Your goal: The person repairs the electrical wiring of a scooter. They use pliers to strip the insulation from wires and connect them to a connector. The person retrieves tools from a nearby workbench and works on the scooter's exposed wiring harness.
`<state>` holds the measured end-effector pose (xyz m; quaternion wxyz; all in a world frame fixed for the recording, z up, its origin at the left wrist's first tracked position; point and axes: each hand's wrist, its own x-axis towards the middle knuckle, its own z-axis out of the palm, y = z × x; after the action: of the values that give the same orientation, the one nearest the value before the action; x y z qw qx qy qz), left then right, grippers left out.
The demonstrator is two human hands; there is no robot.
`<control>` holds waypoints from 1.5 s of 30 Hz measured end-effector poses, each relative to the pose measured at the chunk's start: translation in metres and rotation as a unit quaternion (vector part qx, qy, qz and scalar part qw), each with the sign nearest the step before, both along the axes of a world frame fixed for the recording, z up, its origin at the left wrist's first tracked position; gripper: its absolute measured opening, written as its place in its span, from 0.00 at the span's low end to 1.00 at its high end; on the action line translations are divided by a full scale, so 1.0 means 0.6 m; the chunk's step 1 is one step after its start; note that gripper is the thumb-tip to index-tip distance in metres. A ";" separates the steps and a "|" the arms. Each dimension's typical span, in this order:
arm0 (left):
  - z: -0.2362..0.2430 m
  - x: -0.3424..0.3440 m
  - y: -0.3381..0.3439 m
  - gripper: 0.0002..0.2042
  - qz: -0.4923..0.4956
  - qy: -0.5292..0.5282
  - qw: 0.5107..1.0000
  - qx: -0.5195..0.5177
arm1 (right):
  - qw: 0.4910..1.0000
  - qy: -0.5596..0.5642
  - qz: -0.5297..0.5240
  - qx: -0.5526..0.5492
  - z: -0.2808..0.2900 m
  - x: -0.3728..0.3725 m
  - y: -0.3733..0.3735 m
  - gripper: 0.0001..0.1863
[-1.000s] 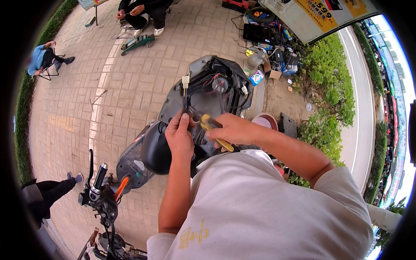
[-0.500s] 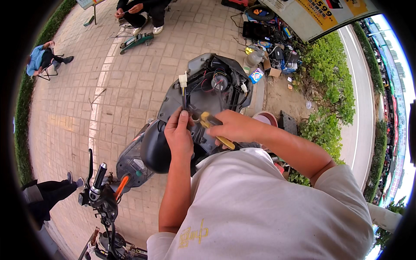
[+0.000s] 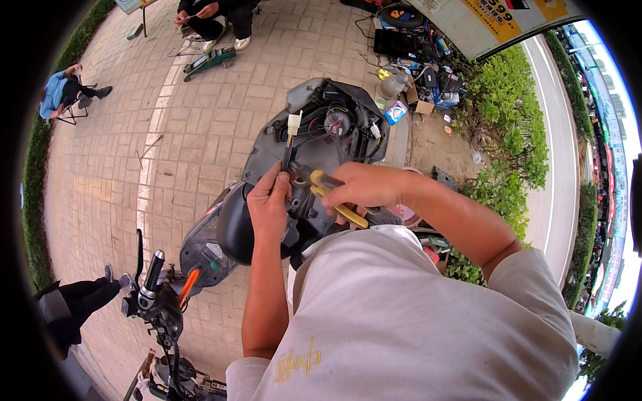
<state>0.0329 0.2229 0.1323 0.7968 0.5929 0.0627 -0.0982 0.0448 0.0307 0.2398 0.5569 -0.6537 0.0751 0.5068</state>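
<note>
My left hand (image 3: 269, 204) pinches a short bundle of dark wires (image 3: 287, 154) that ends in a white plastic connector (image 3: 294, 123) pointing away from me. In my right hand (image 3: 371, 185) is a pair of pliers with yellow and dark handles (image 3: 352, 216). Their jaws are beside my left fingertips, close to the wires; blur hides whether they bite on them. Both hands are above the opened grey body of a scooter (image 3: 267, 144). Inside it sit a round finned part (image 3: 336, 121) with thin wires and a second white connector (image 3: 376, 130).
The scooter's black seat (image 3: 234, 224) and handlebar (image 3: 154, 271) are to the left. Tools and boxes (image 3: 428, 87) lie in a heap at the far right, beside bushes (image 3: 508, 107). A seated person (image 3: 217, 20) is at the far side, near a green floor jack (image 3: 208, 63).
The white connector and wires have shifted slightly right, and my left hand slightly left. The pliers' handles look a little farther apart. My grips on the wires and pliers are unchanged.
</note>
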 end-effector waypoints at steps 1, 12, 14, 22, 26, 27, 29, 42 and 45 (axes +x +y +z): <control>0.001 -0.001 -0.001 0.15 0.001 -0.003 1.000 0.017 | 1.000 0.020 -0.010 0.007 0.003 0.002 -0.003 0.13; 0.005 0.001 0.001 0.15 -0.002 -0.013 0.999 0.044 | 0.994 -0.052 0.042 -0.089 0.004 0.008 -0.005 0.15; 0.003 0.002 0.002 0.16 0.001 -0.009 1.000 0.029 | 0.991 -0.066 0.045 -0.111 0.003 0.003 0.001 0.16; -0.005 0.001 0.003 0.17 -0.008 0.016 0.999 -0.044 | 0.993 -0.059 0.020 -0.104 0.014 -0.007 0.008 0.16; -0.008 0.004 -0.001 0.18 -0.004 0.010 0.998 -0.067 | 0.998 0.000 -0.055 -0.038 -0.003 -0.015 0.007 0.16; -0.009 0.004 0.000 0.17 -0.003 0.011 0.997 -0.074 | 0.997 0.020 -0.076 -0.014 -0.007 -0.016 0.007 0.16; -0.010 0.004 0.002 0.17 -0.001 0.012 0.996 -0.089 | 0.997 0.039 -0.070 0.006 -0.013 -0.011 0.003 0.18; -0.023 0.008 0.018 0.10 -0.029 0.057 0.981 -0.185 | 0.999 -0.024 0.013 -0.032 0.002 -0.007 0.011 0.17; -0.020 0.009 0.018 0.10 -0.022 0.068 0.982 -0.173 | 0.996 -0.045 0.051 -0.061 0.016 -0.005 0.012 0.17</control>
<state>0.0385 0.2335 0.1204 0.8788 0.4395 0.0855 -0.1651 0.0419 0.0377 0.2495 0.4919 -0.7118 0.0470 0.4992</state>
